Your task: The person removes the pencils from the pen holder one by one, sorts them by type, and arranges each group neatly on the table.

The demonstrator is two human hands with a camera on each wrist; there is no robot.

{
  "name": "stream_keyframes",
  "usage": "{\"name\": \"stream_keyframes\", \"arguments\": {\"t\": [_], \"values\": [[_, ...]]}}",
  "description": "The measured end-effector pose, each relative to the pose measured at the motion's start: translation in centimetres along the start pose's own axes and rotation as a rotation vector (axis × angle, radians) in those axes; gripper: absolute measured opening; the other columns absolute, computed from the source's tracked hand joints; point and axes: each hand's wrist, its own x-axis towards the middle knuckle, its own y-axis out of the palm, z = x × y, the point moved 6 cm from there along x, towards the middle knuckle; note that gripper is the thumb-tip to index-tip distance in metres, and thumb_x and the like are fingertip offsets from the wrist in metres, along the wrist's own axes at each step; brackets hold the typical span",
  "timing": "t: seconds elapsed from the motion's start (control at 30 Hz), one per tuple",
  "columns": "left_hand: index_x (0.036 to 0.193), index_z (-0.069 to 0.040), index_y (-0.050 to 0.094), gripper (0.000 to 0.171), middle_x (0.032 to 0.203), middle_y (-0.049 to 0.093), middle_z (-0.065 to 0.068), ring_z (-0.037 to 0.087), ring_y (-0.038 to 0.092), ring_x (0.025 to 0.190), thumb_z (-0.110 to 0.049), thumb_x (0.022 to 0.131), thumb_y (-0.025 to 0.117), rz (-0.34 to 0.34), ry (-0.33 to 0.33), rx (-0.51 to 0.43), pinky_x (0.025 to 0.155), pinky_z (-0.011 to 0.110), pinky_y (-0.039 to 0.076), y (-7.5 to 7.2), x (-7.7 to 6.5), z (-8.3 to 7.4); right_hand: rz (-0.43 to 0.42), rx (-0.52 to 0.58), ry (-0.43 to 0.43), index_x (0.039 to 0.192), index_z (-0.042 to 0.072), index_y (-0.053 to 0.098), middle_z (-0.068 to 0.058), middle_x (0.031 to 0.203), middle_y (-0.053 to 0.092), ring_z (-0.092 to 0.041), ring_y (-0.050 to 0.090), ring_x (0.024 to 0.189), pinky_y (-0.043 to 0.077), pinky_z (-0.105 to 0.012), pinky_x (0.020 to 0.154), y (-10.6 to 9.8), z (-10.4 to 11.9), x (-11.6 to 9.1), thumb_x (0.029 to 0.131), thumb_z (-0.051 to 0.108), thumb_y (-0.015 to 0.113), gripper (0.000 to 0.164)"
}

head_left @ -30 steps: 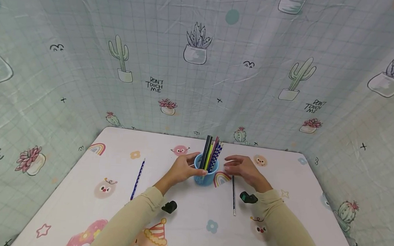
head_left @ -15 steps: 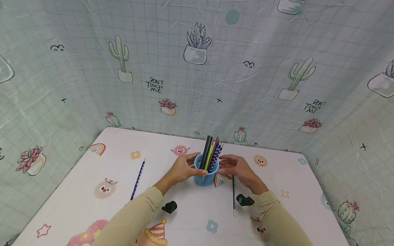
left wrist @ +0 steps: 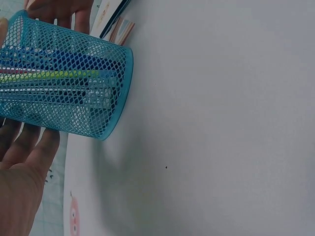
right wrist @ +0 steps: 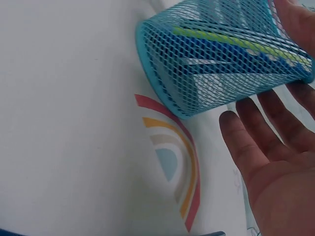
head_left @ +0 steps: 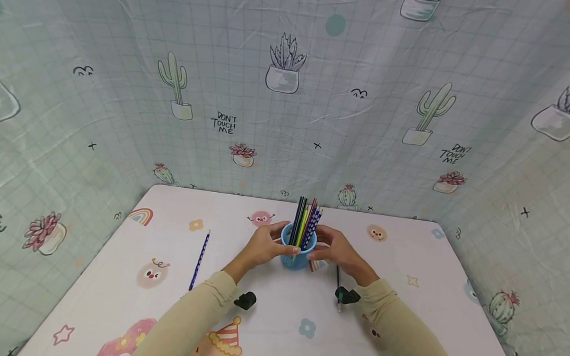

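Observation:
A light blue mesh pencil cup (head_left: pixel 294 261) stands upright near the back of the table, with several pencils (head_left: pixel 304 221) in it: dark, yellow-green, reddish and blue spotted ones. My left hand (head_left: pixel 264 244) grips its left side, thumb over the front rim and fingers behind. On the opposite side, my right hand (head_left: pixel 339 250) curls round the cup, thumb in front. The right wrist view shows that thumb at the rim, with the fingers (right wrist: pixel 243 142) along the mesh cup (right wrist: pixel 221 59). Through the mesh (left wrist: pixel 64 78) in the left wrist view, the pencils' lower ends are visible.
A blue patterned pencil (head_left: pixel 198 259) lies on the table's left part. Another dark pencil (head_left: pixel 339 306) lies by my right wrist, partly hidden by the black wrist camera (head_left: pixel 346 296). A cactus-print cloth (head_left: pixel 287 125) hangs behind the white printed table (head_left: pixel 278 326).
My right hand has moved left from beside the cup and now holds its right side. The left hand and the cup have stayed in place.

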Motion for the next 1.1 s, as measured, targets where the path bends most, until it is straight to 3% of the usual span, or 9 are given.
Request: {"name": "stream_keyframes", "arguments": {"t": [0.2, 0.47, 0.67, 0.87, 1.1], "values": [[0.151, -0.014, 0.055, 0.083, 0.154, 0.059, 0.008, 0.035, 0.057, 0.141, -0.038, 0.081, 0.091, -0.006, -0.002, 0.010, 0.112, 0.049, 0.051, -0.1, 0.0, 0.0, -0.012, -0.019, 0.000, 0.155, 0.006, 0.043, -0.020, 0.155, 0.051, -0.040, 0.053, 0.141, 0.050, -0.048, 0.115, 1.1, -0.1, 0.2, 0.084, 0.008, 0.086, 0.084], [0.151, -0.011, 0.055, 0.081, 0.154, 0.058, 0.010, 0.037, 0.057, 0.140, -0.034, 0.082, 0.090, -0.003, 0.027, -0.005, 0.110, 0.048, 0.053, -0.1, 0.0, 0.0, -0.084, -0.083, 0.047, 0.156, 0.008, 0.039, -0.020, 0.149, 0.056, -0.035, 0.062, 0.129, 0.056, -0.049, 0.108, 2.2, 0.0, 0.7, 0.081, 0.010, 0.089, 0.091], [0.152, -0.012, 0.053, 0.082, 0.156, 0.056, 0.009, 0.037, 0.057, 0.141, -0.033, 0.083, 0.090, 0.002, 0.017, -0.019, 0.110, 0.048, 0.053, -0.1, 0.0, 0.0, -0.128, -0.168, 0.056, 0.151, 0.008, 0.044, -0.018, 0.139, 0.062, -0.030, 0.065, 0.122, 0.058, -0.049, 0.105, 2.4, 0.3, 0.9, 0.077, 0.016, 0.093, 0.089], [0.154, -0.009, 0.051, 0.082, 0.156, 0.055, 0.012, 0.038, 0.058, 0.139, -0.030, 0.085, 0.089, -0.003, 0.016, -0.041, 0.110, 0.048, 0.052, 0.0, -0.1, -0.1, -0.138, -0.256, -0.003, 0.145, 0.007, 0.050, -0.015, 0.133, 0.066, -0.027, 0.067, 0.117, 0.060, -0.048, 0.103, 2.3, 0.5, 1.1, 0.077, 0.021, 0.094, 0.083], [0.153, -0.011, 0.052, 0.081, 0.154, 0.058, 0.012, 0.036, 0.062, 0.135, -0.032, 0.084, 0.089, -0.010, 0.018, 0.004, 0.108, 0.047, 0.055, -0.1, -0.2, -0.3, -0.147, -0.284, 0.011, 0.142, 0.006, 0.052, -0.014, 0.129, 0.068, -0.025, 0.068, 0.113, 0.060, -0.047, 0.101, 2.0, 0.2, 1.2, 0.075, 0.026, 0.096, 0.083]]}}
